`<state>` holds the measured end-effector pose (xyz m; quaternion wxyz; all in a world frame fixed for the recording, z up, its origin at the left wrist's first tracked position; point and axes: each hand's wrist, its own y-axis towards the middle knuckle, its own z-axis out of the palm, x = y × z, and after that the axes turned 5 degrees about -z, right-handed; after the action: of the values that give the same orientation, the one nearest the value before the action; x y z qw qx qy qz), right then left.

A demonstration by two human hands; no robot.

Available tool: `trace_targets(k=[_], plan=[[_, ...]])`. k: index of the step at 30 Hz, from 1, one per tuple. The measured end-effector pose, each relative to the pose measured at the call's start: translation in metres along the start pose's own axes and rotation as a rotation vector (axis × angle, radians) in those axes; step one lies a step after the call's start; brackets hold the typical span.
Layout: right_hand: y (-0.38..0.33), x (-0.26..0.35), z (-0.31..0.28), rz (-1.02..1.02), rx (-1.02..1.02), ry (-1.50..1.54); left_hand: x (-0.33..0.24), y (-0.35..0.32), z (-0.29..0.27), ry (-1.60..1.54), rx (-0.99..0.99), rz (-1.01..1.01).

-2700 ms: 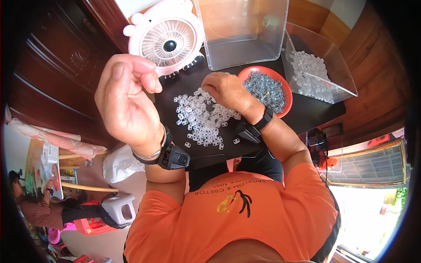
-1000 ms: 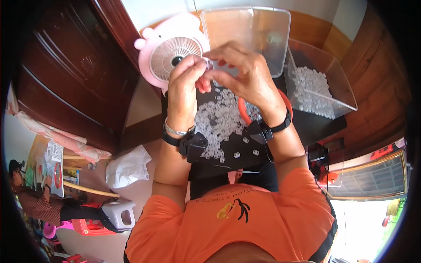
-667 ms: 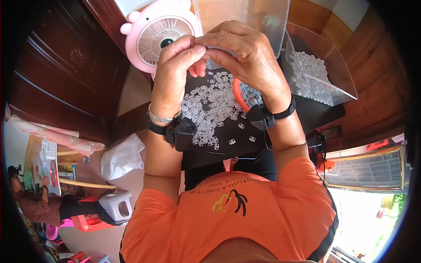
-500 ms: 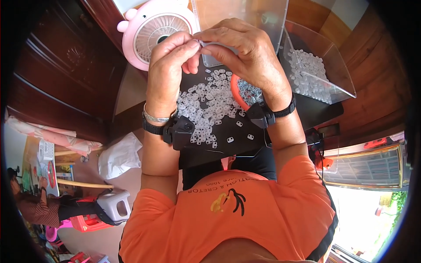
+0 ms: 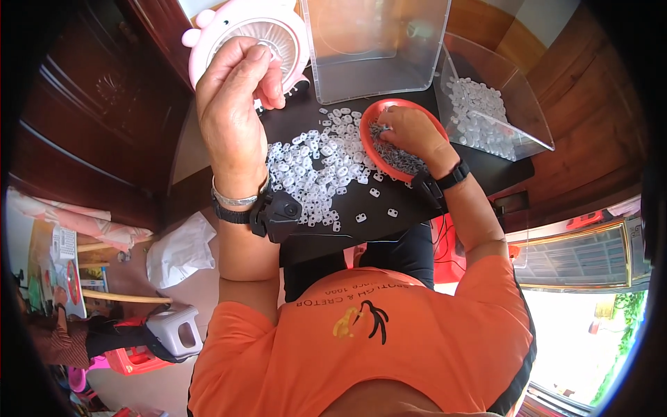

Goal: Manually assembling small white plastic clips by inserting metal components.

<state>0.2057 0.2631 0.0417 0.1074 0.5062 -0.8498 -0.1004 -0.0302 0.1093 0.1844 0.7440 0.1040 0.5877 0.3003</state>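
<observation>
My left hand [image 5: 236,97] is raised in front of the pink fan, thumb and fingers pinched on a small white plastic piece [image 5: 273,50], mostly hidden by the fingertips. My right hand [image 5: 415,133] reaches into a red bowl [image 5: 439,125]. Its fingers are bunched among small grey metal screws [image 5: 399,158]; whether one is between the fingertips is hidden. Left of the bowl, many small white oval pieces with two holes [image 5: 323,167] lie in a loose pile on the dark table [image 5: 410,198]. A few lie apart near the front edge.
An upright clear plastic bin [image 5: 375,76] stands behind the pile. To its right, a clear tub [image 5: 531,142] holds white plastic parts [image 5: 479,115]. The pink fan [image 5: 201,48] is at the back left. Another person [image 5: 69,333] sits far left, by a grey stool [image 5: 174,330].
My hands were together above the table. The right has come down into the red bowl; the left has shifted left, still pinching the white piece.
</observation>
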Motion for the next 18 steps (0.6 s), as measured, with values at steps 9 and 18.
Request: trace_targets(k=[9,18], plan=[[0.002,0.005,-0.015,0.196,0.043,-0.051,-0.008,-0.006,-0.004,0.056,0.052,0.043],[-0.002,-0.003,0.004,0.059,0.073,-0.179,-0.012,-0.007,-0.001,0.029,0.027,0.017]])
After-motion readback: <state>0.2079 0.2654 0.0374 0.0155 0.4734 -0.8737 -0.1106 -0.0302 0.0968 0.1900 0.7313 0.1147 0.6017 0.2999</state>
